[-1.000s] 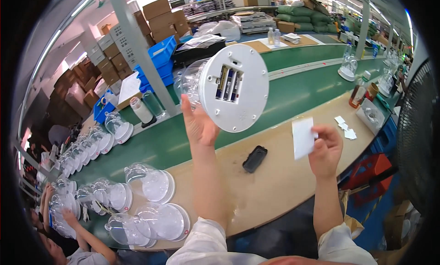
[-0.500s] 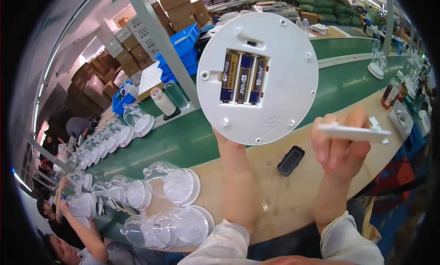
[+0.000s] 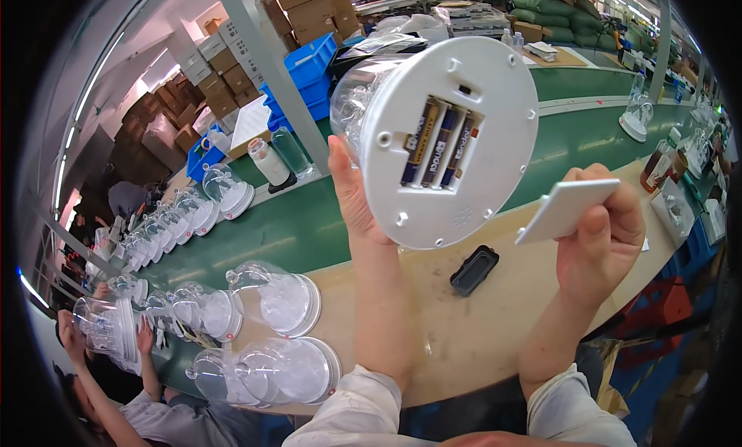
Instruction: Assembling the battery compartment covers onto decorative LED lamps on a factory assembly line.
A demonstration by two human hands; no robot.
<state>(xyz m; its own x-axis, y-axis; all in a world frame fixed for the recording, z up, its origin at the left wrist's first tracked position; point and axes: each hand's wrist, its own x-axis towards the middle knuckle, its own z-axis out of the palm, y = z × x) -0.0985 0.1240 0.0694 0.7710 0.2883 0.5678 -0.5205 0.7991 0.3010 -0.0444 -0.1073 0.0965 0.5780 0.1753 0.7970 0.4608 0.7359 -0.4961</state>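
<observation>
Now the white base (image 3: 492,149) has turned, clear dome (image 3: 354,95) showing.

Head cam, left of worn pair | fisheye, dark curved rim | looks forward and down over wearer's forearms (image 3: 382,316) | left hand (image 3: 355,203) and right hand (image 3: 603,246) near lens | workbench (image 3: 456,339) slanting beneath | carton stack (image 3: 313,16) far back, upper left

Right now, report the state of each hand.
Left hand: holding the clear dome with a round white base.
Right hand: closed, pinching the thin white rectangular panel.
</observation>
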